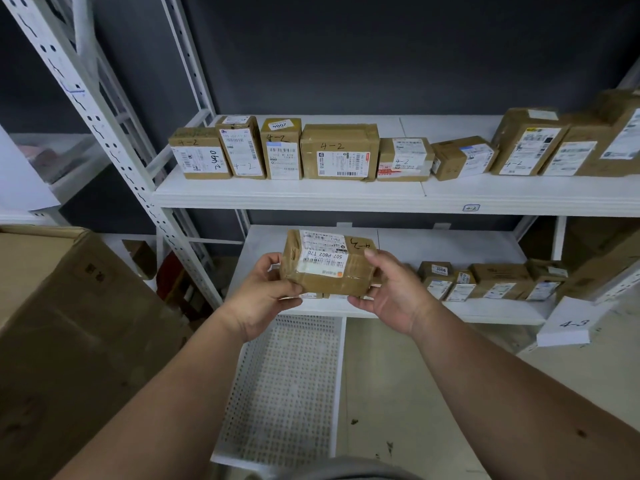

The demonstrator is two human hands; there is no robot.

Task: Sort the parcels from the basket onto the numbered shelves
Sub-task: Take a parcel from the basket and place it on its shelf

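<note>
Head camera view: both hands hold a small brown taped parcel (pixel 327 263) in the air in front of white shelving. The left hand (pixel 265 296) grips its left end, the right hand (pixel 393 289) its right end. Its white label reads "507 P802 T70", upside down; handwriting beside it looks like "4-2". The upper shelf (pixel 346 197) carries a row of boxes, several marked "4-2", with a "4-2" tag (pixel 471 207) on its edge. A white card (pixel 571 323) reads "4-3". A white perforated basket (pixel 287 386) lies below.
</note>
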